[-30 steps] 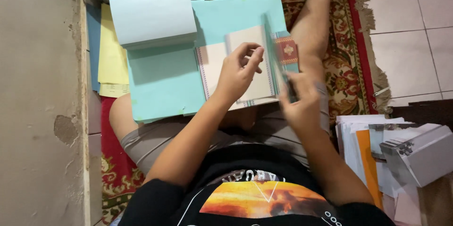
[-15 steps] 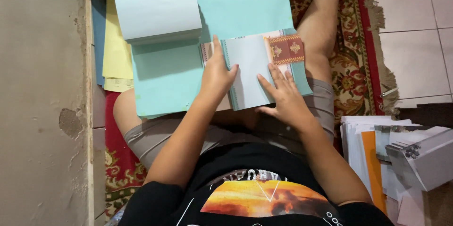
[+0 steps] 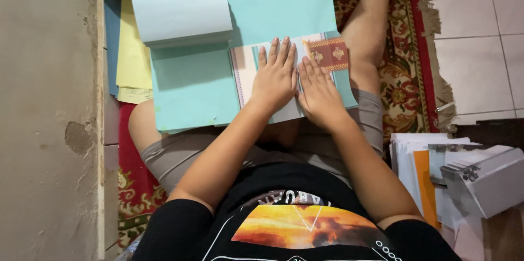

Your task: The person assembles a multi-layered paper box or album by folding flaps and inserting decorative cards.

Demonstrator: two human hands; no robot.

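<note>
Two hands, left (image 3: 275,78) and right (image 3: 319,93), flat, fingers spread, gripping nothing, pressing smooth folded paper booklet (image 3: 248,70) on matte teal sheets (image 3: 188,89).

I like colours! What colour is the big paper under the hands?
Light turquoise. The big sheet lies under both flat hands, left hand and right hand, in the head view.

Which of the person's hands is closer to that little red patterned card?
Right. The right hand lies flat on the folded sheet, fingertips just below the red patterned card. The left hand lies beside it, farther from the card.
</note>
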